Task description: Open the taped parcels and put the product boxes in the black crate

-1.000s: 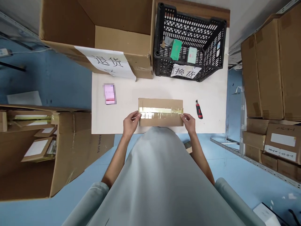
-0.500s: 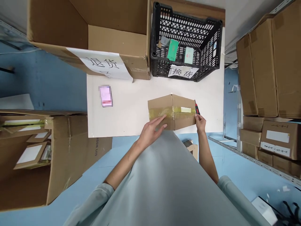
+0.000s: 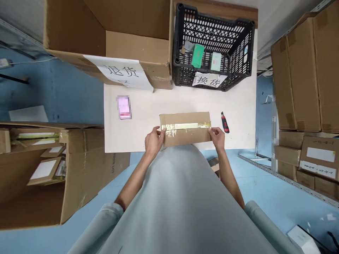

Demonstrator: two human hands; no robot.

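Note:
A brown cardboard box (image 3: 185,135) lies near the front edge of the white table, one broad face toward me. Yellowish tape and a white label strip run along its middle. My left hand (image 3: 154,143) grips its left end between thumb and fingers. At the opposite end, my right hand (image 3: 217,138) pinches the right edge. Just beyond my right hand, a red and black utility knife (image 3: 225,122) rests on the table, apart from the box.
A large open carton (image 3: 135,42) with a paper sign stands at the back left. Beside it is a black plastic crate (image 3: 214,63) holding small boxes. A pink pixelated item (image 3: 124,107) lies on the table (image 3: 140,139). Another open carton (image 3: 82,169) holds parcels at left; stacked boxes (image 3: 302,77) stand at right.
The box has been turned so a flat face shows instead of a corner. My left hand has moved from its front face to its left end. The utility knife is now fully visible.

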